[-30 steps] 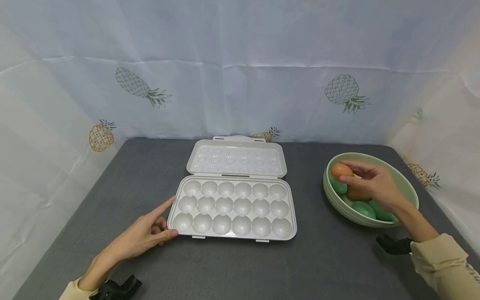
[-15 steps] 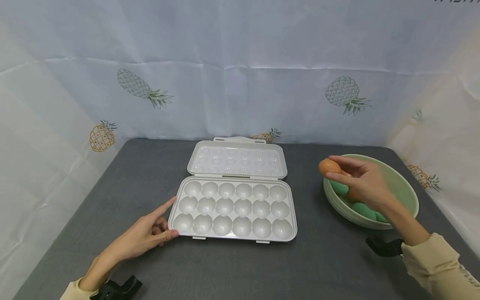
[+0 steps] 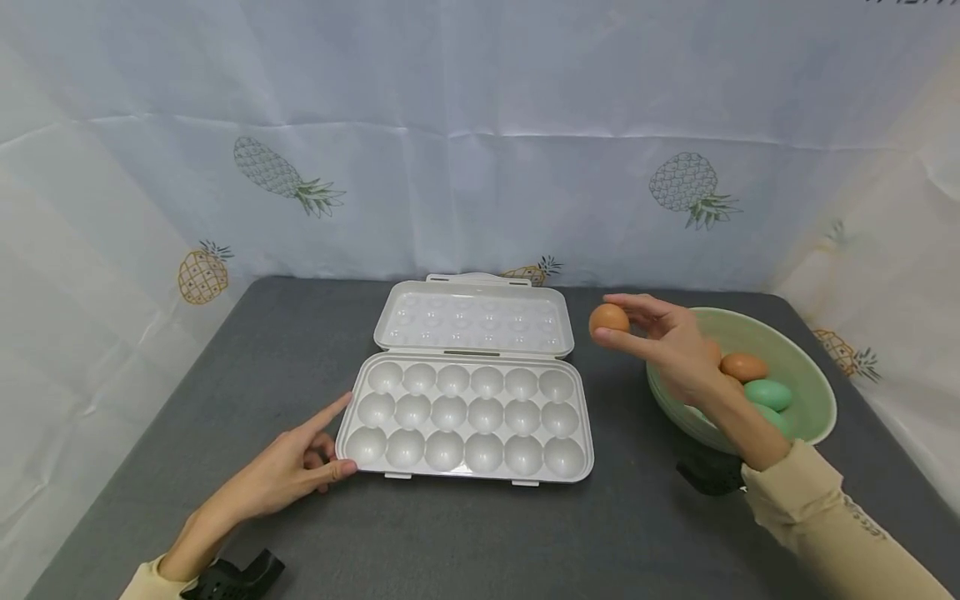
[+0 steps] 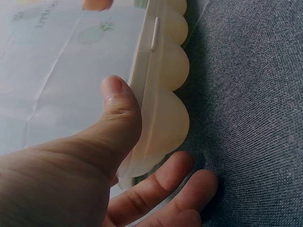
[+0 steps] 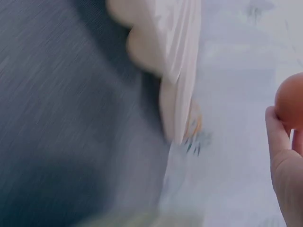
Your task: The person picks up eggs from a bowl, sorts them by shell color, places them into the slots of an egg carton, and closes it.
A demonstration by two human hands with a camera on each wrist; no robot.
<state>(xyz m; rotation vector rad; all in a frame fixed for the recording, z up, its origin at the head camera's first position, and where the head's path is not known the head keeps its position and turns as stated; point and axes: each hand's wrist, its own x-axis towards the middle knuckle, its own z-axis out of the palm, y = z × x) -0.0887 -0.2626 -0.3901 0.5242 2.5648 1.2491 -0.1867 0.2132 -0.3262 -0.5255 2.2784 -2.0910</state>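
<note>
My right hand (image 3: 670, 343) pinches a brown egg (image 3: 608, 319) between thumb and fingertips, held up between the egg tray and the bowl. In the right wrist view the same egg (image 5: 291, 100) shows at the right edge. A white plastic egg tray (image 3: 467, 357) lies on the table with its lid (image 3: 474, 315) laid back, its cups bare. My left hand (image 3: 281, 467) rests at the tray's left side, index finger stretched along the edge and thumb at the near corner. In the left wrist view the thumb (image 4: 118, 104) touches the rim, while the other fingers lie loose below.
A pale green bowl (image 3: 813, 367) at the right holds several brown and green eggs, partly hidden by my right forearm. The dark grey table (image 3: 480, 542) ends at a hanging cloth (image 3: 480, 200) printed with pineapples.
My right hand has lifted the brown egg out of the bowl and carried it left past the rim, uncovering more eggs behind it. The left hand and tray stay put.
</note>
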